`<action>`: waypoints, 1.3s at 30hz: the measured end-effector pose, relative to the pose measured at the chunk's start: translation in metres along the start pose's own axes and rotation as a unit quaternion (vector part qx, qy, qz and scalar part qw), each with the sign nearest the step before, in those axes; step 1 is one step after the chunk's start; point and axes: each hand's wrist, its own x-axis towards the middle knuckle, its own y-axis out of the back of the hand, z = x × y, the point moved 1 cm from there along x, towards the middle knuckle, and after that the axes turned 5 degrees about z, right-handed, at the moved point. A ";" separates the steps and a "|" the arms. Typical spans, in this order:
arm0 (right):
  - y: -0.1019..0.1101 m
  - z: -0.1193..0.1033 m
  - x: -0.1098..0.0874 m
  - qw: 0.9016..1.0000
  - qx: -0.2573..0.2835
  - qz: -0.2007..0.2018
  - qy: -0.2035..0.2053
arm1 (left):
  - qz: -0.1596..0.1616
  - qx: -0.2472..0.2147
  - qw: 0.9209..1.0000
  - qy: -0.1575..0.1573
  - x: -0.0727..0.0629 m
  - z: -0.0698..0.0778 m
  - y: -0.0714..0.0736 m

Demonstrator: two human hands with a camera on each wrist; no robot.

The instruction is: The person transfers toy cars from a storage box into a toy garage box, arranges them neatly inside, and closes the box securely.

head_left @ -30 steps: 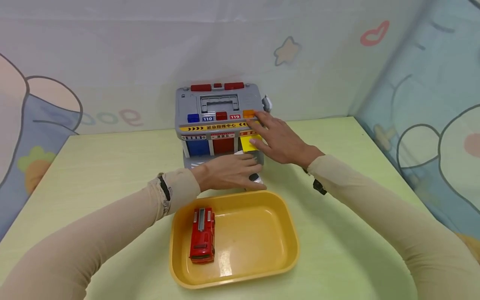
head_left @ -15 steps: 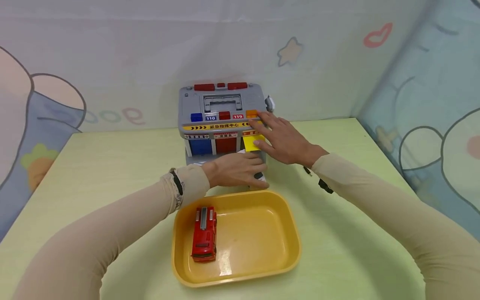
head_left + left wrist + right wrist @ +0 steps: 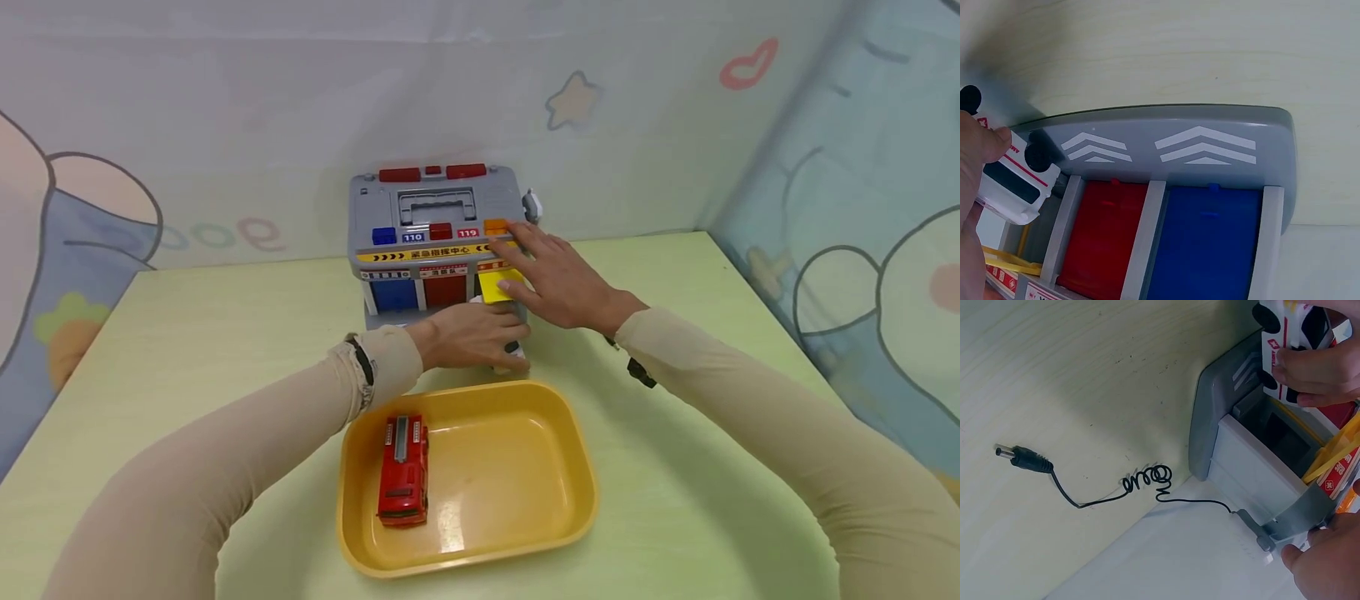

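Note:
A grey toy rescue station (image 3: 378, 204) stands at the back of the table. In its front are a blue door (image 3: 1207, 244), a red door (image 3: 1107, 231) and, at the right, a raised yellow door (image 3: 495, 287). My left hand (image 3: 476, 335) grips a white toy ambulance (image 3: 1016, 181) by its sides, one end at the mouth of the yellow-door bay; how far it reaches inside is hidden. My right hand (image 3: 558, 282) lies on the station's front right corner with fingers extended. Its fingertips are at the orange button (image 3: 496, 226), its thumb beside the yellow door.
A yellow tray (image 3: 517, 483) sits nearer me, with a red toy fire truck (image 3: 402, 475) in its left part. A coiled black cable with a plug (image 3: 1032, 460) lies on the table right of the station. A printed cloth backdrop (image 3: 300, 125) rises behind.
The fingers of my left hand have curled round the ambulance, and the hand has shifted slightly right and towards the station. My right hand keeps its place at the orange button.

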 end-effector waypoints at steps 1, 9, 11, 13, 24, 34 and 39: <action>0.000 0.000 0.000 1.000 0.000 0.001 0.000 | -0.003 0.002 1.000 0.000 0.000 0.000 -0.001; 0.000 -0.001 0.000 1.000 0.009 0.003 0.000 | -0.026 0.032 0.999 -0.003 0.006 -0.004 -0.006; 0.000 -0.001 0.000 1.000 0.008 0.002 0.001 | -0.029 0.038 0.999 -0.002 0.007 -0.005 -0.006; 0.000 -0.001 0.001 1.000 0.007 0.002 0.002 | -0.028 0.039 0.999 -0.001 0.007 -0.004 -0.008; 0.002 -0.001 0.001 1.000 0.005 -0.006 -0.001 | -0.016 0.045 0.999 0.012 0.010 0.000 -0.012; 0.008 0.009 0.005 1.000 0.004 -0.002 0.025 | -0.007 0.025 0.999 0.021 0.011 0.001 -0.013; 0.009 0.016 0.006 0.999 0.009 -0.010 0.041 | -0.006 0.012 1.000 0.019 0.011 0.001 -0.013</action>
